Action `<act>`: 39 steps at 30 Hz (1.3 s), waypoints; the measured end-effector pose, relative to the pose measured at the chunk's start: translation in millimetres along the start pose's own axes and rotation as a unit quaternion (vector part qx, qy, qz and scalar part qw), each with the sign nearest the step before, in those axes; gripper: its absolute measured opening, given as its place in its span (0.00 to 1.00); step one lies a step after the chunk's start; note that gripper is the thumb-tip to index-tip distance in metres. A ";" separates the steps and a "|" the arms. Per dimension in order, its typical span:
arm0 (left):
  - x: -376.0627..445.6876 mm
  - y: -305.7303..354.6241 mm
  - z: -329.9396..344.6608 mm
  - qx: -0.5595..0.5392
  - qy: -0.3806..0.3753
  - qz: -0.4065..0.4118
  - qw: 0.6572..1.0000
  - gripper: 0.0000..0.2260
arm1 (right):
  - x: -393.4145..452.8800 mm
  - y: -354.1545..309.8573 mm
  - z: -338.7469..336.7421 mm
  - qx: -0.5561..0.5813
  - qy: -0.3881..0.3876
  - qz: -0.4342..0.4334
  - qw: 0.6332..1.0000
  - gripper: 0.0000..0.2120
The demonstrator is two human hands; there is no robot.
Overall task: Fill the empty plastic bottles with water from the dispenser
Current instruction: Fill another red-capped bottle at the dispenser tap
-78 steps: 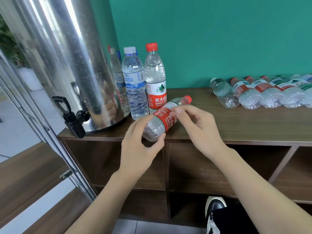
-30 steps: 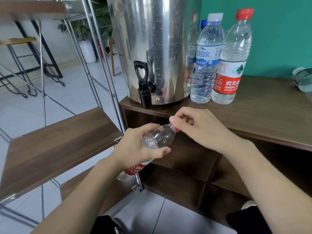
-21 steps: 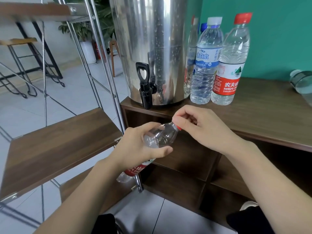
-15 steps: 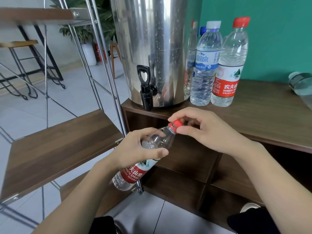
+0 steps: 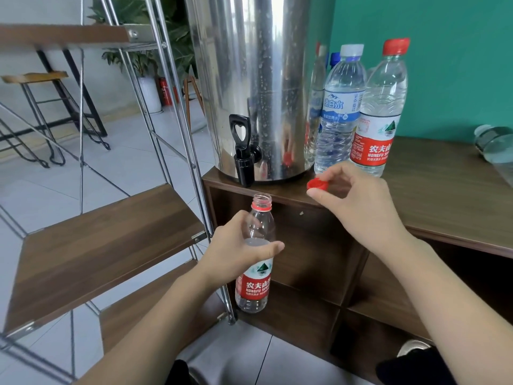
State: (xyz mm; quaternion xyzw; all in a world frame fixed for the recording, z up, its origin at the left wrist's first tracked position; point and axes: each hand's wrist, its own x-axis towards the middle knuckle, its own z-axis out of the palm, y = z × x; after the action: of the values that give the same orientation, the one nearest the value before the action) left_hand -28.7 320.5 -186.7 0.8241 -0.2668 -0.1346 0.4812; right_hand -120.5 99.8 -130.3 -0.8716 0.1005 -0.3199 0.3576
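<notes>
My left hand (image 5: 236,252) grips an empty clear bottle with a red label (image 5: 256,284), held upright with its open mouth just below the black tap (image 5: 244,159) of the steel dispenser (image 5: 255,79). My right hand (image 5: 358,201) pinches the bottle's red cap (image 5: 317,184) over the cabinet top's front edge, to the right of the tap.
Two full capped bottles (image 5: 361,107) stand on the wooden cabinet (image 5: 444,190) to the right of the dispenser. Another bottle (image 5: 494,143) lies at the far right edge. A metal rack with wooden shelves (image 5: 97,240) stands to the left, close to the held bottle.
The cap has come off the bottle and my right hand has carried it up and right. My left hand has turned the bottle upright under the tap.
</notes>
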 end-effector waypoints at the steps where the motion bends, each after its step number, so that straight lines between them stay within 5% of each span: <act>1: 0.6 -1.1 0.3 0.000 0.013 -0.008 1.000 0.26 | 1.5 2.1 -0.8 -0.038 0.008 0.011 0.999 0.11; 10: -1.1 8.1 3.1 -0.035 0.134 0.016 0.990 0.21 | 5.5 2.7 -1.4 -0.142 -0.028 0.037 0.989 0.16; 16: 5.0 9.2 9.2 -0.061 0.145 0.019 0.987 0.22 | 13.4 -43.4 2.4 -0.015 -0.008 -0.055 0.998 0.11; 21: 8.1 5.3 13.6 -0.056 0.140 0.015 0.988 0.23 | 33.6 -85.7 10.0 0.033 -0.021 -0.126 0.991 0.16; 30: 10.3 4.7 14.4 -0.081 0.144 0.017 0.986 0.22 | 61.9 -113.0 18.0 -0.001 -0.066 -0.156 0.986 0.11; 39: 13.1 6.1 13.7 -0.066 0.155 0.022 0.985 0.22 | 60.8 -107.6 27.3 -0.060 0.012 -0.263 0.963 0.10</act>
State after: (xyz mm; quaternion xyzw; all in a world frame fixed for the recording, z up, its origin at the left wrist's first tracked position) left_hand -26.4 300.7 -187.8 0.7952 -0.1979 -0.0121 0.5729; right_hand -62.0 168.4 -41.5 -0.8831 -0.1085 -0.4068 0.2072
